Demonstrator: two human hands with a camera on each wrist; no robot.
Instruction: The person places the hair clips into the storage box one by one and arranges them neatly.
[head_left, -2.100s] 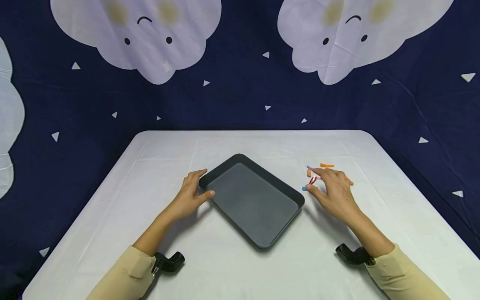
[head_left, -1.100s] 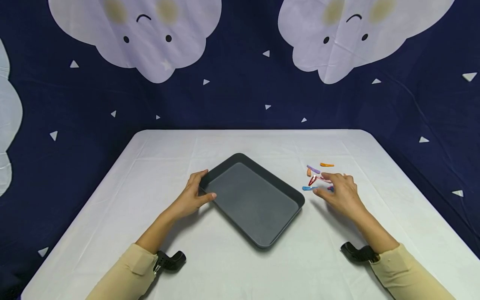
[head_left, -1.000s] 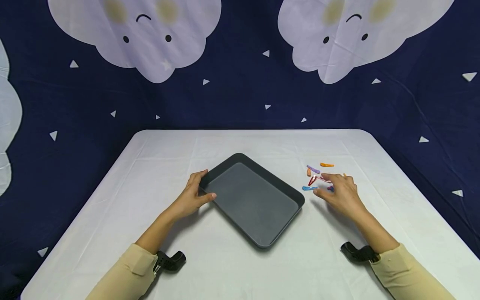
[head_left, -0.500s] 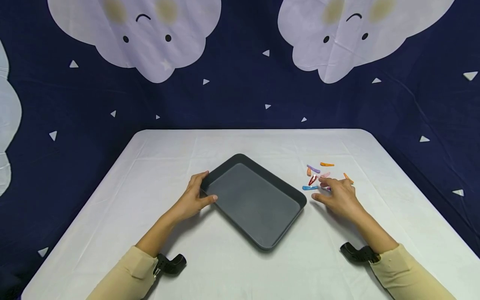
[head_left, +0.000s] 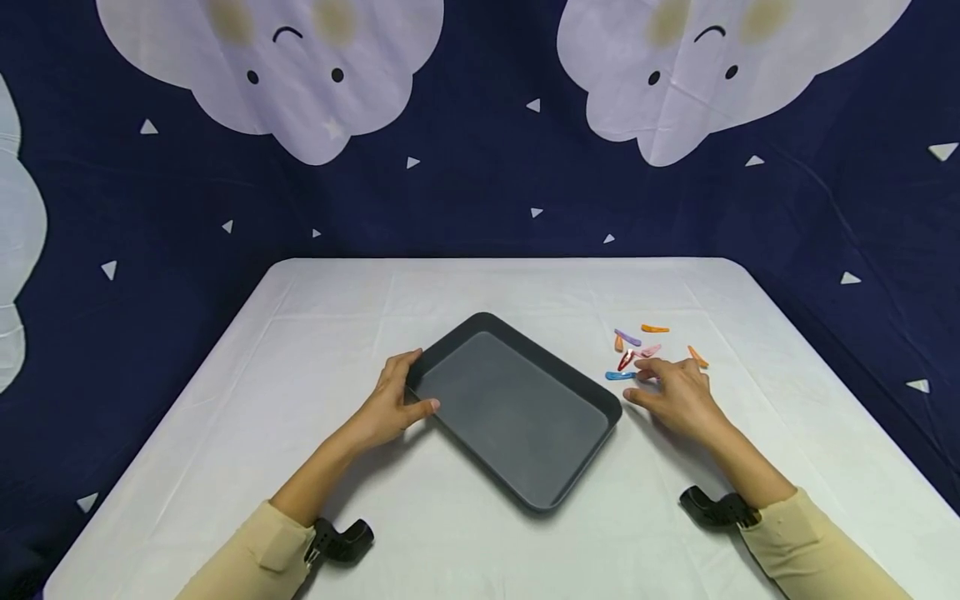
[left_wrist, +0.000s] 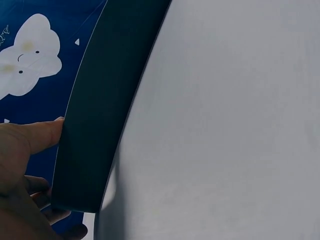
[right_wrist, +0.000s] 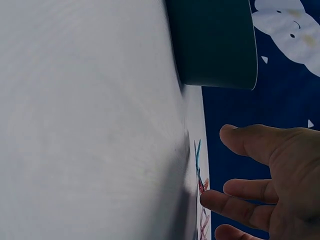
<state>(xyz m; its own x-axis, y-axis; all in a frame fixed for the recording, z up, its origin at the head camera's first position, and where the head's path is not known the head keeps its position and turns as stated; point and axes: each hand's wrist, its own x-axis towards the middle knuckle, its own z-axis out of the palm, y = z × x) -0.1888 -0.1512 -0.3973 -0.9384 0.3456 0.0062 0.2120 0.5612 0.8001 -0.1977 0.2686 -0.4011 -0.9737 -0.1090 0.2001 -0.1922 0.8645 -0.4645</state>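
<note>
A dark grey baking tray [head_left: 517,408] lies slantwise on the white table. My left hand [head_left: 386,408] grips its left corner, thumb at the near side and fingers along the far side; the left wrist view has the thumb against the tray wall [left_wrist: 105,100]. Just right of the tray, my right hand [head_left: 678,400] hovers low by several small hair clips, thumb and fingers apart. Closest to its fingertips are a blue hair clip [head_left: 619,376], a red one [head_left: 626,360] and a pink one [head_left: 651,351]. Whether a fingertip touches a clip cannot be told.
Farther back lie a purple clip [head_left: 628,337], a small orange clip [head_left: 618,342] and a longer orange clip [head_left: 655,328]. Another orange clip [head_left: 697,357] sits beyond the right hand. A dark blue cloth with clouds [head_left: 480,200] hangs behind the table.
With my left hand on it, the tray has slid slightly right and toward me. My right hand has drawn back a little, uncovering the pink clip and the orange clip on the right.
</note>
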